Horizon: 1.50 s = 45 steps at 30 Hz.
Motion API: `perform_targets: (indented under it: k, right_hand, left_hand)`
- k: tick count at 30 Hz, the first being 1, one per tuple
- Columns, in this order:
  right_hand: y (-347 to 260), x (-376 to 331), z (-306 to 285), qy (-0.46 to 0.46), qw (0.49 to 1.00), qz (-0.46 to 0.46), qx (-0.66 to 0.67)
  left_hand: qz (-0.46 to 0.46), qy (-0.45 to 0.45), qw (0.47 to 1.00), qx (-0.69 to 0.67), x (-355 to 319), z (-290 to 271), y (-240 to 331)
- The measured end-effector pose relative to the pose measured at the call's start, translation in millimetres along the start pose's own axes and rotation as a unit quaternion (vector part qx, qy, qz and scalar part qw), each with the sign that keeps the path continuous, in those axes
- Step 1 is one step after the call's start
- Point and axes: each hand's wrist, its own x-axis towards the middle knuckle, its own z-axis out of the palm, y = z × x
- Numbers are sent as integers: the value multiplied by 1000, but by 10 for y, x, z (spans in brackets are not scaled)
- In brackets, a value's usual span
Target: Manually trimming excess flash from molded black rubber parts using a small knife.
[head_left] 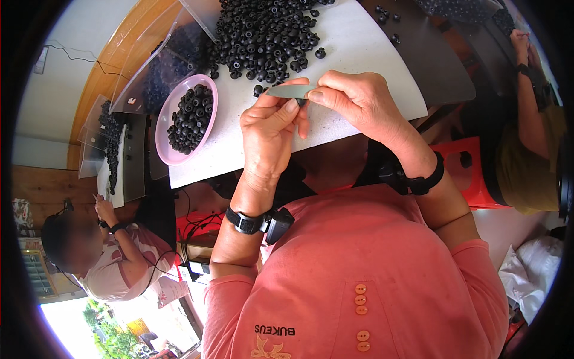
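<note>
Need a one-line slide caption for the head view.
Both hands, left hand and right hand, pinch a thin grey strip over a white table strewn with black rubber rings.

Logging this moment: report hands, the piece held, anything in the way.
Left hand and right hand both pinch a flat grey strip. Small black ring under it. Black ring pile beyond, pink bowl left, nothing blocking.

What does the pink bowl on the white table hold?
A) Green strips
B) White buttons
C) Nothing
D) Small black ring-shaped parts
D: the pink bowl at the left of the white table is filled with small black ring-shaped parts, like those in the big pile beyond the hands.
</note>
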Motion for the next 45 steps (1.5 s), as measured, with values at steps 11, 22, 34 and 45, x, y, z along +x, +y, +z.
perform_targets:
  k: [11, 22, 34, 45]
  right_hand:
    - [-24, -26, -2, 3, 1000, -15, 12]
    - [-31, -15, -29, 1, 993, 71, 94]
    - [-24, -16, -16, 5, 995, 66, 73]
    - [-25, -36, 27, 26, 998, 27, 41]
  left_hand:
    - [21, 9, 1000, -21, -26, 44, -75]
    - [31, 15, 999, -31, -22, 96, 2]
    - [36, 18, 999, -21, -34, 61, -16]
    - [28, 2, 999, -37, -50, 34, -19]
